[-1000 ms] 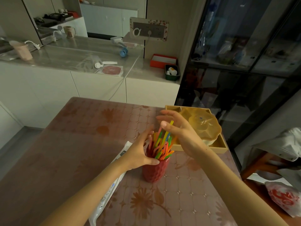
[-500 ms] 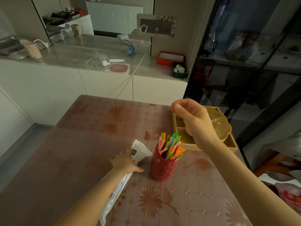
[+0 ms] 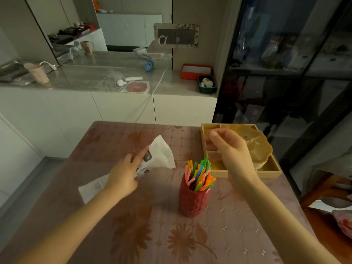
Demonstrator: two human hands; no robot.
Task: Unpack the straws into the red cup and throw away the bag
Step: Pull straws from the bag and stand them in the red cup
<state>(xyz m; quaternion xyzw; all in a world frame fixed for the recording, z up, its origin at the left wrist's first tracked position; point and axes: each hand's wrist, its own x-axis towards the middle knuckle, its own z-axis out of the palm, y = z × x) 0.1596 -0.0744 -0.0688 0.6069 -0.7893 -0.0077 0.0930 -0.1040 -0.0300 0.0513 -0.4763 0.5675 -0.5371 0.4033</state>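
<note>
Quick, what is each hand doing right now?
Left hand: closed on the crumpled white plastic bag, lifting it off the table.
Right hand: loosely curled, holding nothing, above the yellow tray.

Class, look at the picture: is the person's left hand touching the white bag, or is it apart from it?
Touching. The head view shows the left hand lying on the white bag, fingers over its printed middle, on the table.

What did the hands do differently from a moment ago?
The left hand let go of the red cup, moved left and took hold of the white bag. The right hand lifted off the straws, empty. Cup and straws stayed put.
</note>
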